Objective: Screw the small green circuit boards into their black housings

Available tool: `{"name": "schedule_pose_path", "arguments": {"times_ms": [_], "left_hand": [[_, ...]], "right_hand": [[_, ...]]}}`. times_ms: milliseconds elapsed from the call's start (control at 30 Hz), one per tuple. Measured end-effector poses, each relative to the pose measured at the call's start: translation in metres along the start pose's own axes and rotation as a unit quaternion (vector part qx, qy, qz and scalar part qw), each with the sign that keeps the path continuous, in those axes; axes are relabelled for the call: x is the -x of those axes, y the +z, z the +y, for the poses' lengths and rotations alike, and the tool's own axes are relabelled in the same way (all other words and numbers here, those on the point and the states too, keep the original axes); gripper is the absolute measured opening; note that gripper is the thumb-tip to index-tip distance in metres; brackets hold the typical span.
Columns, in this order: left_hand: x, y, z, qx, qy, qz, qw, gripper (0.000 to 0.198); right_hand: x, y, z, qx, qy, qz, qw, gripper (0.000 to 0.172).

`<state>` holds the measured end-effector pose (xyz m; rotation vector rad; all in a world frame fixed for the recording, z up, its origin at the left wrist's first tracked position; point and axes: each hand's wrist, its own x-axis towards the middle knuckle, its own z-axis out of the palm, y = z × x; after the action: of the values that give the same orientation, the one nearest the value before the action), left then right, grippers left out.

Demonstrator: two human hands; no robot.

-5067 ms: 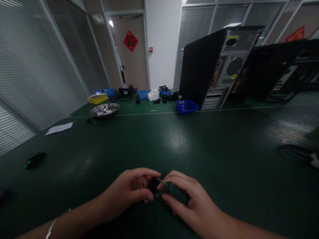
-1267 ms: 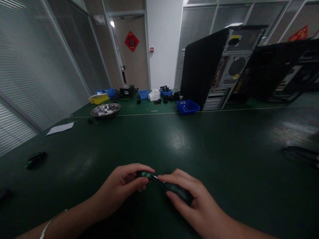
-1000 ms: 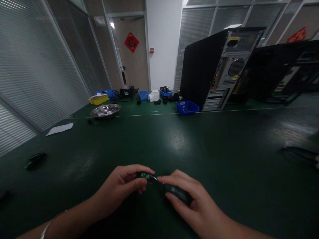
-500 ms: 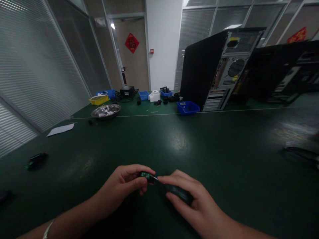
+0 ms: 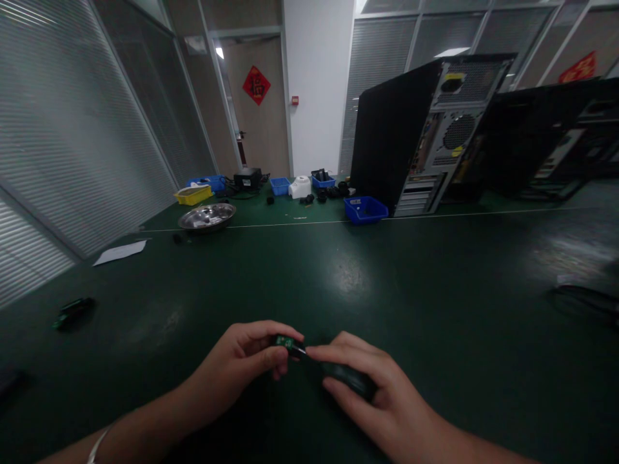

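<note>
Between thumb and fingers, my left hand (image 5: 254, 353) pinches a small green circuit board (image 5: 284, 342) with a black part at its right end. My right hand (image 5: 370, 374) is closed around the dark handle of a screwdriver (image 5: 349, 379), its index finger stretched along the shaft. The thin shaft points left and meets the black end of the board; the exact contact is too small to make out. Both hands are low over the green table (image 5: 300, 277), close to each other.
Small dark green parts (image 5: 72, 312) and a white sheet (image 5: 120, 252) lie on the left. Farther back are a metal bowl (image 5: 207, 218), a yellow tray (image 5: 194, 195), a blue bin (image 5: 365, 211) and a black computer tower (image 5: 394, 138). A dark cable (image 5: 583, 298) lies at right.
Hardly anything differs. The board and the screwdriver tip have shifted very slightly, and both hands keep their holds. The whole view has moved a little.
</note>
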<state>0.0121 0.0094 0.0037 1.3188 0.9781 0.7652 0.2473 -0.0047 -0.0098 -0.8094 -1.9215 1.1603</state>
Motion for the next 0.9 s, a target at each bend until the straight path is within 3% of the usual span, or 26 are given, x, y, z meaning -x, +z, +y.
{"name": "schedule_pose_path", "arguments": {"times_ms": [233,400,533,600,700,900], "left_hand": [[-0.0026,0.0009,-0.0012,0.039,0.019,-0.022,0.999,0.022],[-0.0020,-0.0012,-0.0028,0.066,0.015,-0.008,0.998,0.020],[-0.0022,-0.0001,-0.0027,0.106,0.008,-0.012,0.994,0.035],[-0.0031,0.0005,-0.0029,0.113,0.003,-0.016,0.993,0.031],[-0.0039,-0.0008,-0.0049,0.085,-0.001,-0.006,0.996,0.022],[0.0001,-0.0048,-0.0061,-0.046,0.003,0.029,0.999,0.035]], "right_hand": [[-0.0004,0.0008,0.0004,0.003,0.016,-0.002,1.000,0.036],[-0.0015,-0.0004,-0.0020,0.007,0.044,0.015,0.999,0.034],[-0.0018,-0.0005,-0.0031,0.006,0.049,0.017,0.999,0.032],[-0.0019,0.0000,-0.0035,0.010,0.051,0.014,0.999,0.031],[-0.0024,0.0004,-0.0041,0.011,0.058,0.011,0.998,0.030],[-0.0033,-0.0002,-0.0052,0.007,0.057,0.011,0.998,0.031]]}}
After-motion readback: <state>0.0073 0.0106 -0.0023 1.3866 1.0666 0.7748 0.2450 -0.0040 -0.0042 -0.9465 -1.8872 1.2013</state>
